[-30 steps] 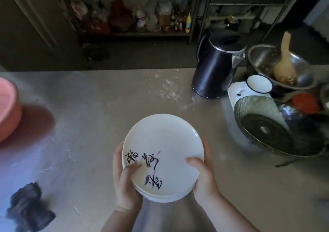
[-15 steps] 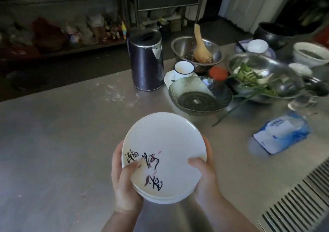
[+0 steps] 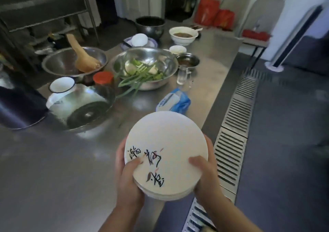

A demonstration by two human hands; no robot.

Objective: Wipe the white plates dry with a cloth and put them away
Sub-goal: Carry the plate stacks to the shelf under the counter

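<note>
The view has swung to the right over the last second: the pink basin and the dark crumpled cloth that lay at the counter's left side are now out of frame, and the right end of the steel counter [image 3: 53,178], the floor drain grating [image 3: 231,142] and the grey floor have come into sight. The stack of white plates [image 3: 166,153] has kept its place between the two hands all that time, the painted characters on the top plate facing up. It now hangs over the counter's right edge, part above steel and part above the grating, resting on nothing.

The left hand [image 3: 127,176] grips the stack's near-left rim, thumb on the top plate and fingers curled beneath. The right hand [image 3: 204,171] grips the near-right rim the same way.

With the cloth left out of sight and the person turned towards the open floor, wiping appears finished and the carrying-away has probably begun.

Where the plates will go cannot be seen. The number of plates in the stack is hard to judge; only a few rims show at the near edge. The fingers below are hidden. At the left border the dark kettle [image 3: 16,107] is cut off, and the far shelves are dim and blurred.
</note>
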